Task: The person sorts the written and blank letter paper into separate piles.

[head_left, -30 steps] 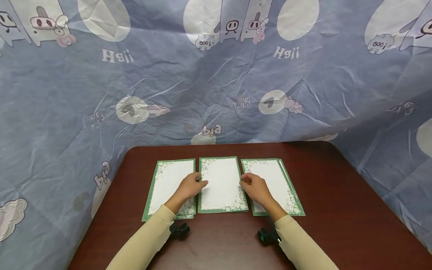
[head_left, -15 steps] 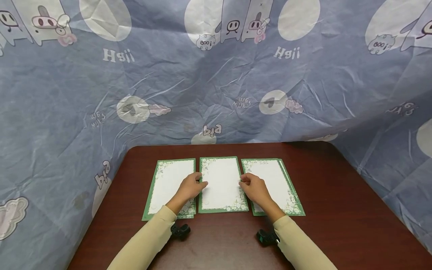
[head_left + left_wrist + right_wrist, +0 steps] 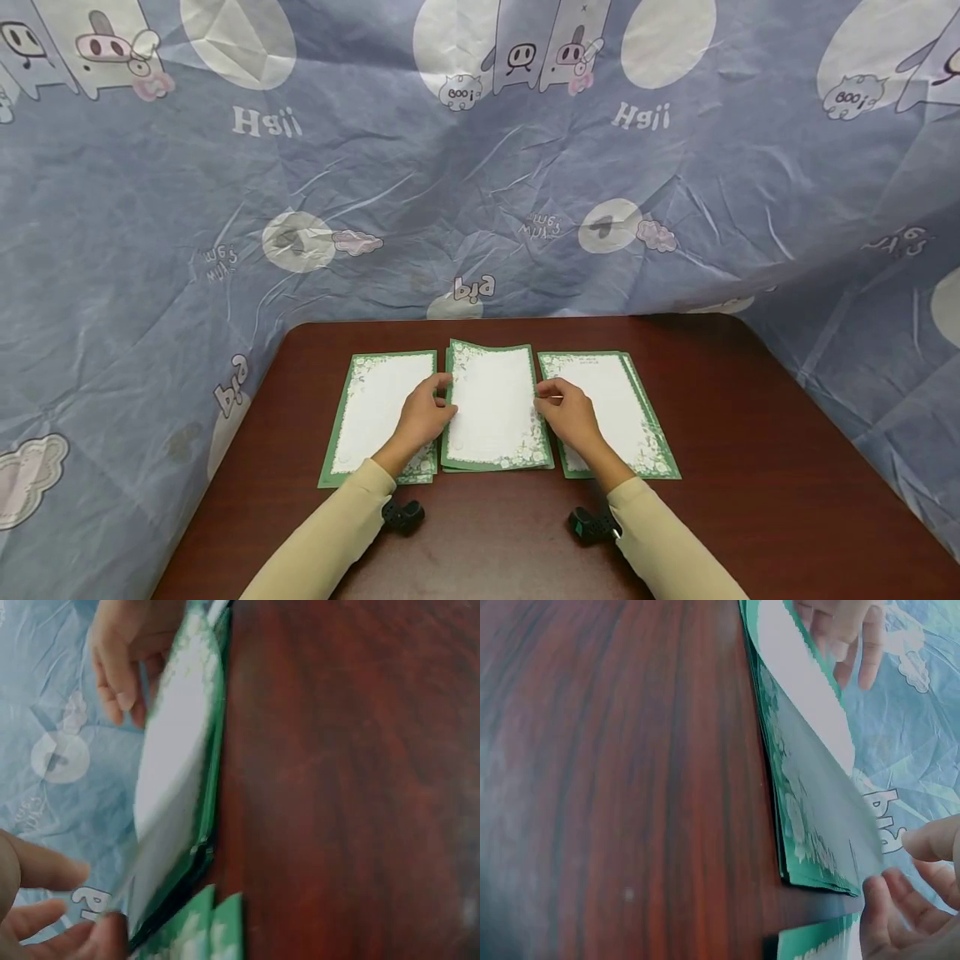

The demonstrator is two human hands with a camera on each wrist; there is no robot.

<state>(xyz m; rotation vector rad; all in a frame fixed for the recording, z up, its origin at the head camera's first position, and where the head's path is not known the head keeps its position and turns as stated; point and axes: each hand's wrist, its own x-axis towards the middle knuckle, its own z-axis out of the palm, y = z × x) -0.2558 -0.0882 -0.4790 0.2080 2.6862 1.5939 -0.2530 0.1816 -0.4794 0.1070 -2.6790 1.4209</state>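
Note:
A white sheet of paper (image 3: 495,404) with a green floral border tops the middle stack (image 3: 480,468). Both its sides are raised from the stack and its centre sags; the far left corner stands highest. My left hand (image 3: 422,417) pinches the left edge between thumb and fingers. On the opposite edge, my right hand (image 3: 572,417) holds the paper the same way, thumb toward the middle. In the left wrist view the lifted sheet (image 3: 176,742) bows up over the green-edged stack. The right wrist view has the sheet (image 3: 810,660) curving up toward the right fingers (image 3: 889,900).
A matching left stack (image 3: 382,387) lies under my left forearm, and a right stack (image 3: 611,396) under my right one. All rest on a dark red-brown table (image 3: 750,467). Behind it hangs a blue patterned cloth (image 3: 420,200). Black wrist devices (image 3: 403,517) hang under the sleeves.
The middle stack's top sheet lay flat; now its sides are lifted and its far left corner has risen, showing the stack beneath. Both hands have moved only slightly.

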